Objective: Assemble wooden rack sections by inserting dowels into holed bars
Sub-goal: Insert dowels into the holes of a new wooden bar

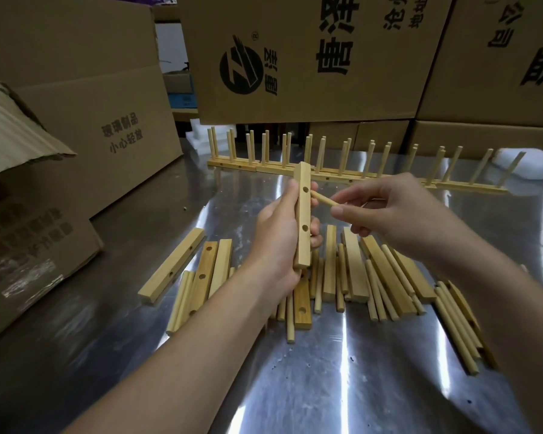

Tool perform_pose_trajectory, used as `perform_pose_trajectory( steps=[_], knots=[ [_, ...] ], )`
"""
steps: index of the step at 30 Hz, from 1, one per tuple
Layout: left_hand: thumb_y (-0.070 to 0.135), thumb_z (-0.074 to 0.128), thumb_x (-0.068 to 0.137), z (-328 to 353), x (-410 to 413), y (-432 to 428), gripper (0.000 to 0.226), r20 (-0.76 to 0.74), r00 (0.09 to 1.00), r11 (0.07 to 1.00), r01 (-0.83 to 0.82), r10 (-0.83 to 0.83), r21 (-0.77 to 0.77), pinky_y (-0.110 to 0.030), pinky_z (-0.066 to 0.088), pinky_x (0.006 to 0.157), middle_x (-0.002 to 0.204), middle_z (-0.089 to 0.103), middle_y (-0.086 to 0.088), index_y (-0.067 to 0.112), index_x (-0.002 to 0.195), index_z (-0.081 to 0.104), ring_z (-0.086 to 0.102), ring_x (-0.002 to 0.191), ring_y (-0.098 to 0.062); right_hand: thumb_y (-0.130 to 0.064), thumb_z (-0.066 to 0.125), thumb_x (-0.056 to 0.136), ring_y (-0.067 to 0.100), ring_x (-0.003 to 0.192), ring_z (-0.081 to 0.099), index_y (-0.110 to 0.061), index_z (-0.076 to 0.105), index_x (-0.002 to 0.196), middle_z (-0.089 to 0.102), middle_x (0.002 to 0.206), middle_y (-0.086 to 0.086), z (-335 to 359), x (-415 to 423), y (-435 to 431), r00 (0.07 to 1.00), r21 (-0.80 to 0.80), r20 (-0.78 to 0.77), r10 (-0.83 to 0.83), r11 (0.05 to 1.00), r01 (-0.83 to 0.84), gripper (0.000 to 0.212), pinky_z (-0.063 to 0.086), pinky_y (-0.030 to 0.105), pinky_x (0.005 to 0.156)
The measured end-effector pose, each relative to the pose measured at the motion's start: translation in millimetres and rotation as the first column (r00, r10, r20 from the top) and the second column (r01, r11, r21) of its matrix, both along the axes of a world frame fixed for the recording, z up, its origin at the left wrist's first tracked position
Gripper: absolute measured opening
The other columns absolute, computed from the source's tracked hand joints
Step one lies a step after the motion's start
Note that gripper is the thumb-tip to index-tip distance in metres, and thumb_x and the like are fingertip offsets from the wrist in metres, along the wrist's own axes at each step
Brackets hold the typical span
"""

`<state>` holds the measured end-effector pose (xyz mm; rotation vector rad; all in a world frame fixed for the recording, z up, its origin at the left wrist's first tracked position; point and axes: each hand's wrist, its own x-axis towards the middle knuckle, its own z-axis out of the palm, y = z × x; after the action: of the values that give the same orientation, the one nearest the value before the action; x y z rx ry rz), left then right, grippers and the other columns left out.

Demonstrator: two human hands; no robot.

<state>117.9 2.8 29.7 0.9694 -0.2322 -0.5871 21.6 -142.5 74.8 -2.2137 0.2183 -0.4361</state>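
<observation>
My left hand (276, 233) grips a pale wooden bar (302, 211) upright above the table, its two holes facing me. My right hand (386, 211) pinches a short dowel (325, 199) whose tip sits just right of the bar's upper hole, not inside it. Below my hands lies a loose pile of bars and dowels (351, 277) on the shiny metal table (326, 371). A row of assembled rack sections (342, 170) with upright dowels stands along the far side.
Cardboard boxes crowd the left side (85, 120) and a wall of printed cartons (311, 57) rises behind the racks. A single holed bar (171, 266) lies apart at the pile's left. More dowels (458, 321) trail toward the right edge.
</observation>
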Motion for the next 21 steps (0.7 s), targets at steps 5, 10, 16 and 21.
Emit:
perform_pose_trajectory(
  steps=[5,10,16,21],
  knots=[
    [0.042,0.052,0.111,-2,3,2,0.04,0.034,0.999,1.0,0.014,-0.014,-0.007,-0.021,0.041,0.047,0.079,0.062,0.003,0.012,0.118,0.077,0.051,0.056,-0.008,-0.036,0.066,0.099,-0.002,0.08,0.064,-0.04,0.073,0.095,0.071,0.086,-0.008,5,-1,-4,0.999,-0.152,-0.009,-0.051,0.987,0.049,0.009,0.053,0.027,0.067],
    [0.042,0.052,0.111,-2,5,3,0.038,0.106,0.994,0.999,0.015,-0.02,0.052,-0.02,0.044,0.048,0.08,0.069,0.001,0.015,0.123,0.075,0.055,0.057,-0.008,-0.041,0.06,0.1,-0.002,0.068,0.061,-0.038,0.069,0.103,0.07,0.079,-0.008,8,-3,-2,0.998,-0.227,0.051,-0.041,0.972,0.052,0.01,0.043,0.024,0.062],
    [0.044,0.053,0.11,-2,5,4,0.038,0.176,0.982,0.994,0.055,-0.071,0.096,-0.02,0.046,0.051,0.08,0.065,0.0,0.017,0.131,0.07,0.056,0.061,-0.009,-0.036,0.058,0.102,0.0,0.056,0.05,-0.033,0.069,0.105,0.058,0.068,-0.006,5,-1,5,0.995,-0.282,0.088,-0.047,0.957,0.07,0.012,0.04,0.019,0.052],
    [0.042,0.051,0.112,-2,3,2,0.035,0.2,0.976,0.994,0.072,-0.087,0.081,-0.022,0.049,0.051,0.078,0.063,-0.001,0.018,0.132,0.068,0.059,0.061,-0.01,-0.04,0.057,0.102,-0.007,0.062,0.056,-0.035,0.065,0.104,0.059,0.07,-0.009,5,-2,9,0.993,-0.385,0.105,-0.062,0.917,0.098,0.01,0.041,0.014,0.048]
  ],
)
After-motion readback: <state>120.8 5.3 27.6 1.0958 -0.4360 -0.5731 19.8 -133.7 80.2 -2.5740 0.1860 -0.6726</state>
